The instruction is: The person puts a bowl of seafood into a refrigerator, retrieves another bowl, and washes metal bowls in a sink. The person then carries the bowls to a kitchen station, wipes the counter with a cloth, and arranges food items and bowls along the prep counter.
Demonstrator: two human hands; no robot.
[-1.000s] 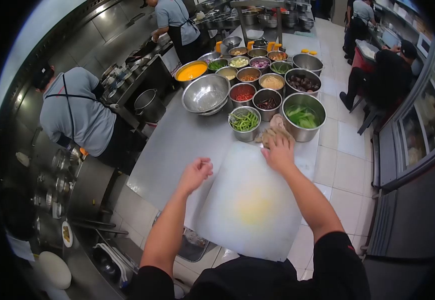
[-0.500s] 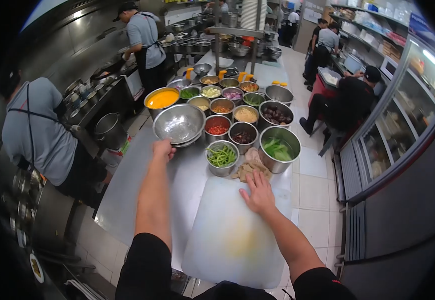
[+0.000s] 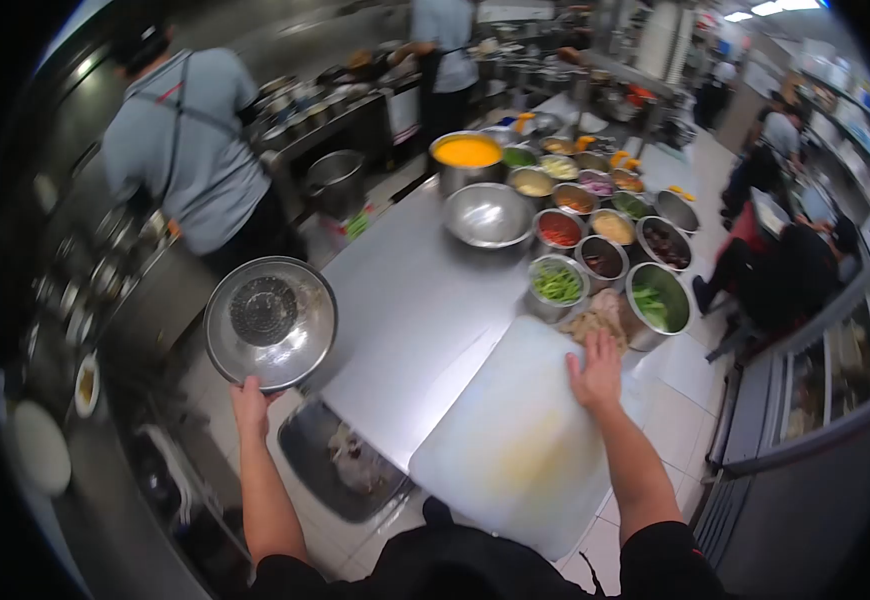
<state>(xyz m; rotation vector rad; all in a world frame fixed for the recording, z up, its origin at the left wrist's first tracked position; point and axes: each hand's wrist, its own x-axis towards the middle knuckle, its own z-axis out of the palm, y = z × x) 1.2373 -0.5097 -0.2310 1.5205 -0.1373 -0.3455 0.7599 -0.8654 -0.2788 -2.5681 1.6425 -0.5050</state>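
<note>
A metal colander (image 3: 300, 315), with perforations in the middle of its base, is in my left hand (image 3: 252, 408), which grips it by the near rim. It is lifted off to the left of the steel table, over the floor side. My right hand (image 3: 598, 375) rests with fingers stretched out at the far right part of the white cutting board (image 3: 475, 430). Its fingertips touch or nearly touch a crumpled brown cloth (image 3: 595, 322). A wide steel bowl (image 3: 488, 218) stands on the table beyond the board.
Several metal pots of ingredients crowd the table's far right, including green beans (image 3: 558, 284), leafy greens (image 3: 658, 305) and a pot of orange liquid (image 3: 467, 152). Below the table's left edge is a dark tub (image 3: 340, 455). A person (image 3: 190, 150) stands at the left counter.
My left hand has lifted the colander off the steel bowl and carried it left and nearer, past the table edge. The view has turned left. My right hand stays by the cloth.
</note>
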